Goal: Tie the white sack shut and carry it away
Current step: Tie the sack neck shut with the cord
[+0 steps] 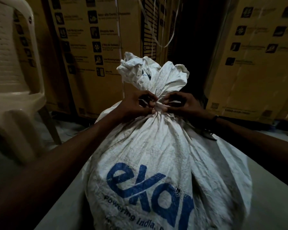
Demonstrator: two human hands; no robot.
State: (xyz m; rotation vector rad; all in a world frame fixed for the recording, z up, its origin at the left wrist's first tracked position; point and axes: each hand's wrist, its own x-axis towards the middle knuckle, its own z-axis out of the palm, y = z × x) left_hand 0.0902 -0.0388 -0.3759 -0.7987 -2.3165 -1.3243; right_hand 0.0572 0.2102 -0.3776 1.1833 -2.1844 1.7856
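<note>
Two hands, the left hand [136, 105] and the right hand [181, 103], pinch the gathered neck of the white sack [156, 163] from either side, the full sack standing upright between a plastic chair [12, 72] and stacked cardboard boxes [90, 47].

You are in a dim storeroom: tall brown printed cardboard cartons [90, 47] stand stacked along the wall, with a beige plastic chair [12, 77] beside them.

Hands [136, 103] pinch sack [156, 155] neck (gathered).
</note>
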